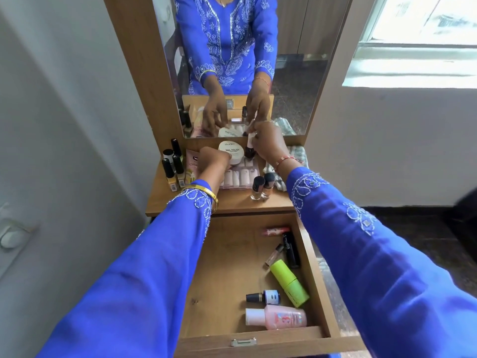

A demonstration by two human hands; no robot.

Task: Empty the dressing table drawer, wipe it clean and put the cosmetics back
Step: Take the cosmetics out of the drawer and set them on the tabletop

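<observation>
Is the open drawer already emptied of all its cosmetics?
No, the drawer holds a green tube, a pink bottle and others.

Both arms outstretched, left hand (pixel 215 157) curled downward, right hand (pixel 267 140) fingers (pixel 254 136) pinched together.

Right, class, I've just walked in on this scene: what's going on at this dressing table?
A person in blue sleeves is working at the tabletop with the drawer pulled open below. The left hand holds the white nail polish jar; the right hand pinches a small bottle beside it. Nail polish bottles and a tray of false nails stand on top. Six items lie along the drawer's right side, among them a green tube and a pink bottle.
</observation>
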